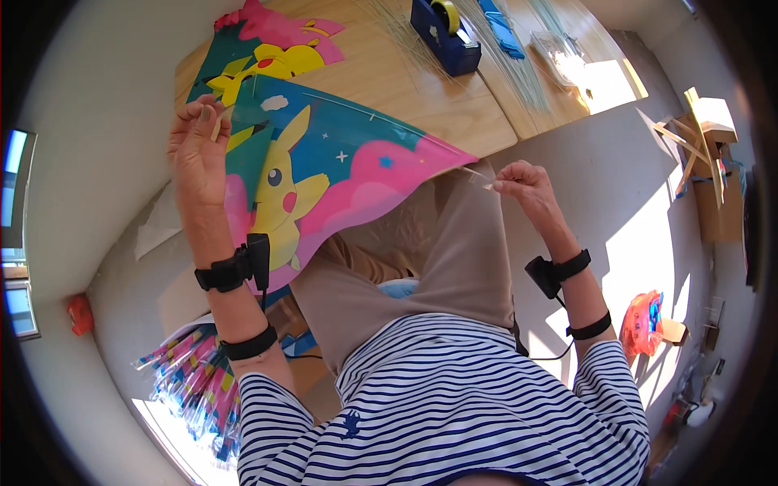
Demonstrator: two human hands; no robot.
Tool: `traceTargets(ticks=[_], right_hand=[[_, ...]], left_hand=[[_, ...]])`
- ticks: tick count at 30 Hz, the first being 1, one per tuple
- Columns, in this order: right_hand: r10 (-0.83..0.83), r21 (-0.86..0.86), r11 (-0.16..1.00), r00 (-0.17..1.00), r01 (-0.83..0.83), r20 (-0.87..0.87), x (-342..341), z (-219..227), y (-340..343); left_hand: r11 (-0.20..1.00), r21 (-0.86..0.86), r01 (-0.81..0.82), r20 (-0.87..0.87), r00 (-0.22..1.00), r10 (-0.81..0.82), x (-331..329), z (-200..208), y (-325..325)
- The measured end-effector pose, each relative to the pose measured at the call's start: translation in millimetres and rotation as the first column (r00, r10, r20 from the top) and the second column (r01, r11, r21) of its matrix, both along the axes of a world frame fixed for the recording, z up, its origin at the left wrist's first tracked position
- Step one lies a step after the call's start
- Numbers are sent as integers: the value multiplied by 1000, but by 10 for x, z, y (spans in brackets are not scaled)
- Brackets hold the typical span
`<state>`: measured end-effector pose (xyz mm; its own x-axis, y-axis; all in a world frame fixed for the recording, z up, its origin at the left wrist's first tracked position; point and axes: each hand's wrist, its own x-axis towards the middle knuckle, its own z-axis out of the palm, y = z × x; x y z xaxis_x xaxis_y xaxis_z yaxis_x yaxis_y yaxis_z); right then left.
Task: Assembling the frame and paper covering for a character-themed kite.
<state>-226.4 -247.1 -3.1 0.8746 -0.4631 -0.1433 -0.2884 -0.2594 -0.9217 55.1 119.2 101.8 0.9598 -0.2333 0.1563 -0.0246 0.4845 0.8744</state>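
Note:
A triangular kite in teal and pink, printed with a yellow cartoon animal, hangs over the table's near edge and above my lap. A thin pale rod runs along its upper edge. My left hand is raised at the kite's left side, thumb and fingers pinched; a small pale thing shows between them, too small to name. Beside the kite's pink right tip, my right hand pinches a small clear strip, which reaches to the tip.
More printed kite pieces lie at the table's far left. A blue tape dispenser, bundled thin rods and a clear box stand farther back. Packaged kites are at lower left; a red bag and cardboard box stand right.

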Motion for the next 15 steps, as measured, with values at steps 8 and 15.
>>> traceTargets(ticks=[8, 15], right_hand=[[-22, -160, 987, 995, 6, -97, 689, -316, -51], [-52, -305, 952, 983, -4, -176, 920, -427, -52]], left_hand=[[975, 195, -105, -72, 990, 121, 844, -323, -1], [905, 400, -145, -143, 966, 218, 1270, -658, -192]])
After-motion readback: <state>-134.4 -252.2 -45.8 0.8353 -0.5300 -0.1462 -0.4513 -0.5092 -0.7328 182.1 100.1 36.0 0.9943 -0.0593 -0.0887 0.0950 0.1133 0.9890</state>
